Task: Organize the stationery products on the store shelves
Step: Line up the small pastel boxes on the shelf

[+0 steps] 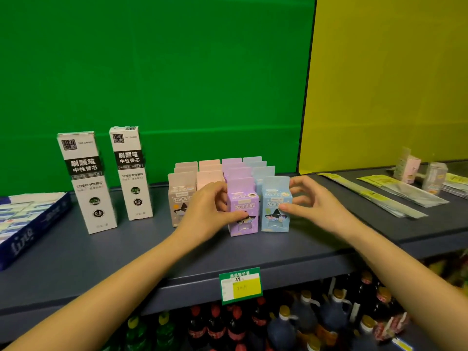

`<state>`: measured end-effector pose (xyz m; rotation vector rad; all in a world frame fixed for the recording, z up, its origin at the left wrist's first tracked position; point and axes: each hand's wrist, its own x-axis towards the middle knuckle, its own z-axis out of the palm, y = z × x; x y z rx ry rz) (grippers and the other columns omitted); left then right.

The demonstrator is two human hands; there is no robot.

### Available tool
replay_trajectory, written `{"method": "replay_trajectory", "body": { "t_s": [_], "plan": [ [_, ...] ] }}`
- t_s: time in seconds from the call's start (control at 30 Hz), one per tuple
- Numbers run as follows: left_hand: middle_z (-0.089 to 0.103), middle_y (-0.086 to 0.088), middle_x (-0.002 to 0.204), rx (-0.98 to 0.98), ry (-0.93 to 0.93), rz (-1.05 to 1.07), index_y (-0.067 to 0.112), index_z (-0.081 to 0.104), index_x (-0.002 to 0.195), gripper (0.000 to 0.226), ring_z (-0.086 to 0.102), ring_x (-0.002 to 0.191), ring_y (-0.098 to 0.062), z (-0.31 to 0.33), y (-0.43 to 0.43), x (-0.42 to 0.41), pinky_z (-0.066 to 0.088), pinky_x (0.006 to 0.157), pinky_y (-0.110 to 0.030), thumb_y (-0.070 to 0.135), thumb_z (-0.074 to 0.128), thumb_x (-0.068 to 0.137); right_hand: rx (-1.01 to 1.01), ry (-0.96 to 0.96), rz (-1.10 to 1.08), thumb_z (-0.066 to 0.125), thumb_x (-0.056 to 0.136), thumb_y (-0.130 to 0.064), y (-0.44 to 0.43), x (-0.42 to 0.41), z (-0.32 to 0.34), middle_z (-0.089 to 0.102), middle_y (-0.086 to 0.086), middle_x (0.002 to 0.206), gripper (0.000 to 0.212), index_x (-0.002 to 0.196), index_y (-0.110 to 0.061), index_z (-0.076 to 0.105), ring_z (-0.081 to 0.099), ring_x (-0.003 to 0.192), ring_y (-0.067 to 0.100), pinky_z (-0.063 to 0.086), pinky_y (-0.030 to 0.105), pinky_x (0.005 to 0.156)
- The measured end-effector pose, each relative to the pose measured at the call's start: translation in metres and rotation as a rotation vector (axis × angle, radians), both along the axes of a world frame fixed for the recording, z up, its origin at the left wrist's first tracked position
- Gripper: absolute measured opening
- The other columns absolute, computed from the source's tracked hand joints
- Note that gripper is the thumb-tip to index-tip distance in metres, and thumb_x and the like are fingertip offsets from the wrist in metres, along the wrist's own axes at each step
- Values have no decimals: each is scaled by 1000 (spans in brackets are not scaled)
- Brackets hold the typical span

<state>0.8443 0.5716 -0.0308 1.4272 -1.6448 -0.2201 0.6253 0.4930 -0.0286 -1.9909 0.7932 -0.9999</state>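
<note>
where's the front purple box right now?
Head view, mid grey metal shelf: small purple cardboard box heads its row, just left of the pale blue cardboard box, gripped by the left hand.

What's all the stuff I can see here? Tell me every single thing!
Shelf: one, dark grey, across the middle.
Tall refill boxes: two, white and black, upright at left.
Small carton boxes: four rows, grey, pink, purple, blue, mid-shelf; total unclear.
Tray: one, blue, far left.
Clear packets: several, yellowish, lying at right.
Loose small boxes: two, pale, far right.
Price tag: one, green and yellow, shelf edge.
Bottles: many, dark, below the shelf.
Green panel: one, behind.
Yellow panel: one, right of it.
Left hand: one, grips the front purple box.
Right hand: one, pinches the front blue box.
</note>
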Motion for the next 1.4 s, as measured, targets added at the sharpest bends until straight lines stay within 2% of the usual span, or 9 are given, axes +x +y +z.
{"method": "replay_trajectory", "body": {
  "t_s": [0.23, 0.37, 0.47, 0.63, 0.83, 0.93, 1.17, 1.3, 1.4],
  "plan": [
    [66, 0, 87, -22, -1, 93, 14, 58, 98, 45, 61, 72, -19, -1, 3, -8, 55, 65, -26, 21, 83, 62, -52, -36, 17, 76, 72, -12, -16, -1, -15, 65, -6, 101, 45, 102, -35, 51, 66, 94, 12, 52, 31, 86],
    [61, 9, 81, -31, 0, 155, 13, 59, 100, 44, 56, 66, -7, 0, 6, -16, 51, 61, -15, 21, 82, 63, -81, -87, -7, 77, 70, -11, -19, 1, -18, 63, -9, 98, 45, 97, -34, 50, 64, 93, 11, 50, 20, 82],
    [57, 12, 79, -36, 36, 176, 14, 55, 97, 43, 54, 66, -6, 1, 6, -22, 51, 64, -20, 18, 82, 63, -100, -80, -14, 77, 71, -12, -19, 3, -18, 62, -13, 97, 42, 101, -26, 52, 62, 92, 6, 48, 8, 75],
    [58, 7, 83, -56, 11, 241, 10, 59, 99, 44, 59, 71, -17, 0, 4, -26, 53, 69, -29, 19, 83, 63, -97, -76, -24, 76, 72, -13, -22, 4, -18, 63, -8, 99, 42, 105, -24, 52, 64, 92, 9, 48, 20, 79],
    [55, 11, 78, -84, 14, 288, 13, 56, 99, 44, 51, 62, -4, 0, 1, -33, 46, 64, -18, 19, 82, 63, -102, -80, -54, 76, 72, -12, -22, 5, -16, 63, -4, 101, 42, 106, -21, 53, 63, 91, 12, 49, 24, 82],
    [57, 7, 79, -98, -14, 331, 11, 59, 99, 44, 52, 62, -6, 0, 1, -35, 43, 61, -12, 21, 82, 64, -110, -88, -66, 75, 73, -12, -22, 7, -17, 62, -5, 105, 42, 108, -19, 55, 61, 91, 9, 47, 15, 79],
    [64, -3, 87, -115, -53, 412, 10, 62, 102, 45, 61, 74, -22, -1, -1, -39, 45, 63, -25, 24, 81, 64, -138, -63, -113, 74, 75, -13, -21, 9, -17, 62, 5, 115, 46, 117, -14, 57, 59, 96, 13, 44, 12, 79],
    [66, 0, 85, -96, -10, 406, 12, 63, 99, 40, 60, 69, -17, -1, 6, -37, 48, 63, -23, 27, 80, 66, -190, -77, -152, 71, 77, -19, -11, 4, -11, 50, -2, 117, 54, 126, -13, 50, 48, 107, 8, 42, 14, 82],
    [62, 5, 76, -128, 32, 447, 16, 62, 86, 25, 57, 61, -11, -1, 21, -32, 48, 62, -21, 25, 78, 69, -322, -117, -178, 68, 80, -16, 2, 2, -2, 48, -7, 112, 42, 120, -14, 53, 47, 105, 6, 40, 15, 82]
  ]
}}
